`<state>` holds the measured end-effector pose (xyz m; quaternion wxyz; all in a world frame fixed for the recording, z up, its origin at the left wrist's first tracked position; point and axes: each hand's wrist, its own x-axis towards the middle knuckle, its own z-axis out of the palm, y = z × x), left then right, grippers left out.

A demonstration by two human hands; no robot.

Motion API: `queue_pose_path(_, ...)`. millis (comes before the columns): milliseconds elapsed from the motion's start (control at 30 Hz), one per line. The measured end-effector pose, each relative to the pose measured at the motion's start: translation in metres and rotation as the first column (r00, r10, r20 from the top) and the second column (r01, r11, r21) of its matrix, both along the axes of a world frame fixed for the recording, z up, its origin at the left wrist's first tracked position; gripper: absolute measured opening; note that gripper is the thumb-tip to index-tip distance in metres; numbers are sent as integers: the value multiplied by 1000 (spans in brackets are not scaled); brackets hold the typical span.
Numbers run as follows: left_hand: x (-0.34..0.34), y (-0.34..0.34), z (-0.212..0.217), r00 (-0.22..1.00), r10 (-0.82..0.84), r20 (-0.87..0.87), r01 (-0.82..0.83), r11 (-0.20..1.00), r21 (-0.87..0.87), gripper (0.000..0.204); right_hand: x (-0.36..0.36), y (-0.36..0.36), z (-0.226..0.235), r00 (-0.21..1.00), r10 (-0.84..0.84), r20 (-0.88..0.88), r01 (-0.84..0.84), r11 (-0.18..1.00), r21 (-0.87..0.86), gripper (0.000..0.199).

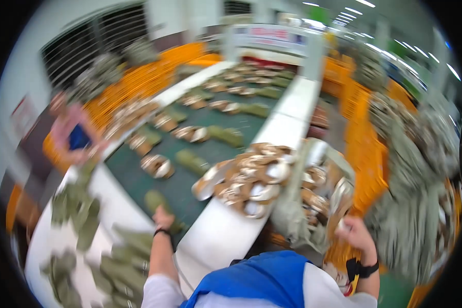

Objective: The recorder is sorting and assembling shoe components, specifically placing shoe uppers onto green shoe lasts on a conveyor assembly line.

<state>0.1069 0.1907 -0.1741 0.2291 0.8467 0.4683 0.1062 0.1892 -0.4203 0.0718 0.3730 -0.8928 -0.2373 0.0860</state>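
My left hand [164,217] is on the near end of the green conveyor belt, its fingers closed over a green fabric shoe upper [154,199]. To the right, my right hand [356,234] is closed beside the rim of a grey-green sack [292,218]. A bit of white shows at its fingertips, too blurred to name. Brown-and-white sole-shaped pieces [315,195] fill the sack. More of these brown-and-white pieces [256,177] lie heaped on the white ledge between belt and sack.
Rows of green uppers and brown-and-white pieces lie along the belt [195,149], leading to a white machine opening [269,43]. A white table [105,218] at left holds green uppers. Beyond it, another person [74,131] handles pieces. Orange crates [362,149] and sacks line the right.
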Motion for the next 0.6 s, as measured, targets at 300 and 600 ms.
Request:
queue_pose_path(300,-67,-93,3,963,-6,-268,-48,979,-196,57,120,155,12,316,906,-281,-801,96,-591,29)
queue_pose_path(600,-65,-96,10,953,-41,-301,-31,973,-230,61,267,105,123,698,511,-502,-656,737,-162,16)
